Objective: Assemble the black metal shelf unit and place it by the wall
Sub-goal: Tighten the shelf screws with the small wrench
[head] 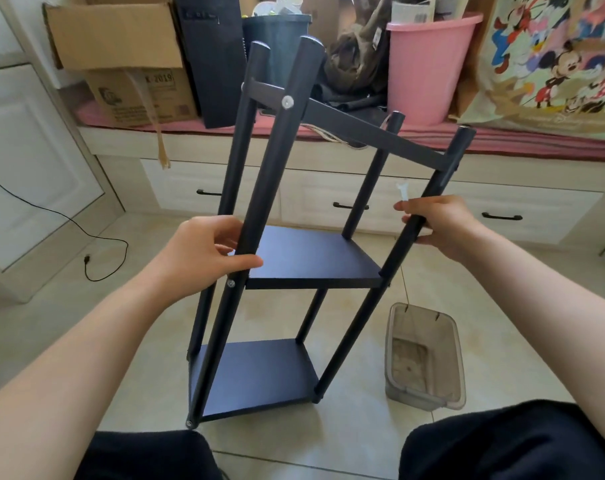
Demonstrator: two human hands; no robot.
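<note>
Black metal shelf unit [287,258] is basically together, two boards in and a top rail on, standing tilted on the tile floor [148,323] between the knees, so I'd keep both hands low on the front posts, straighten it up and check the bolts are snug before carrying it over to the wall. Left hand [204,254] has its grip wrapped round the front left post just above the middle board, and right hand [439,226] is clamped on the front right post while also pinching a small white wrench [402,192] that sticks up beside it.
</note>
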